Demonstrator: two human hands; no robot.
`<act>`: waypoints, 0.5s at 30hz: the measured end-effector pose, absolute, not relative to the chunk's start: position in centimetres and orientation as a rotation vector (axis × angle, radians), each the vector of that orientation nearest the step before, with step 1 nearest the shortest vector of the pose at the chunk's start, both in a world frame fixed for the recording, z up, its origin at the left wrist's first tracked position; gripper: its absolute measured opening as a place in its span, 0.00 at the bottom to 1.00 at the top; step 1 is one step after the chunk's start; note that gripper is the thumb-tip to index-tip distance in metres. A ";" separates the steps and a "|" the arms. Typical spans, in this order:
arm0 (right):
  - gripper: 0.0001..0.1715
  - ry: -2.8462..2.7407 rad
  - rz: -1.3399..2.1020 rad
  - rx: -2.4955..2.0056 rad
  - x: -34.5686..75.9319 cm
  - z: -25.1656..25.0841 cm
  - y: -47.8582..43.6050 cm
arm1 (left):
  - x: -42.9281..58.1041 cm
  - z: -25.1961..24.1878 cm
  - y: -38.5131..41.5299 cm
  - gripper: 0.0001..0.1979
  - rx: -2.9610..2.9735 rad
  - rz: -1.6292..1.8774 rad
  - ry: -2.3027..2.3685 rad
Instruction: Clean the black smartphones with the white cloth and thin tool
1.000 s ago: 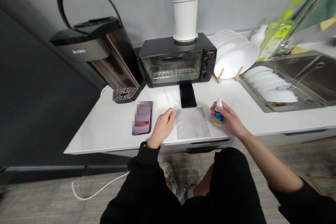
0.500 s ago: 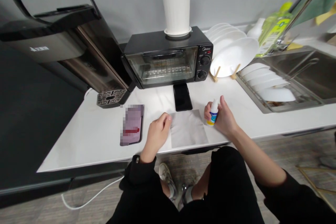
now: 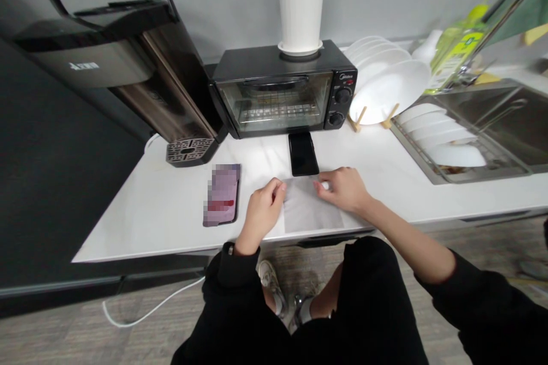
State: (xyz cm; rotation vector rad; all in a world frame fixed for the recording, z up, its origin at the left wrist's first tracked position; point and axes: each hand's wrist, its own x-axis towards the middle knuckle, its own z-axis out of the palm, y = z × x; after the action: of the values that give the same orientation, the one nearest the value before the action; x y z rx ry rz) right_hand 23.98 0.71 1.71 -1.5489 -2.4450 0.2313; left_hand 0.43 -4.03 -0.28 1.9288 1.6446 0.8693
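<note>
So, right hand (image 3: 346, 189) grips a mostly hidden bottle (image 3: 326, 185); left hand (image 3: 262, 210) curls loosely at the cloth (image 3: 309, 211)

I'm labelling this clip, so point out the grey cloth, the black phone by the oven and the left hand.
Grey cloth (image 3: 309, 208): head view, middle of its surface.
Black phone (image 3: 303, 154): head view, its dark screen.
Left hand (image 3: 264, 207): head view, back of the hand.

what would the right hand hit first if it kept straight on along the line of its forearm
Probably the black phone, lying just ahead of the right hand. Height is unclear from this single view, so it might pass over; the toaster oven stands beyond.
</note>
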 end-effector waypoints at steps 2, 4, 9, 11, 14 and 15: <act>0.25 -2.502 0.181 -1.552 23.9 1.3 0.9 | 0.4 -0.3 -4.1 0.14 1.919 0.881 1.640; 0.27 -2.513 0.171 -1.538 24.1 1.2 1.0 | 0.4 -0.3 -4.1 0.14 1.909 0.898 1.634; 0.33 -2.467 0.209 -1.471 24.4 1.4 1.1 | 0.5 -0.3 -4.1 0.13 1.900 0.913 1.620; 0.33 -2.470 0.201 -1.465 24.3 1.4 1.2 | 0.5 -0.4 -4.1 0.13 1.897 0.913 1.624; 0.29 -2.544 0.155 -1.459 24.1 1.2 1.3 | 0.5 -0.4 -4.2 0.13 1.893 0.927 1.620; 0.28 -2.572 0.137 -1.459 24.0 1.1 1.3 | 0.5 -0.4 -4.2 0.14 1.892 0.934 1.616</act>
State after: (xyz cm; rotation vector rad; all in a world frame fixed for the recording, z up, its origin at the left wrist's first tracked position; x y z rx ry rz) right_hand 24.05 1.32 1.06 -1.4590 -2.5719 0.1368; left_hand 0.47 -4.21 -0.41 1.8916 1.6160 0.9344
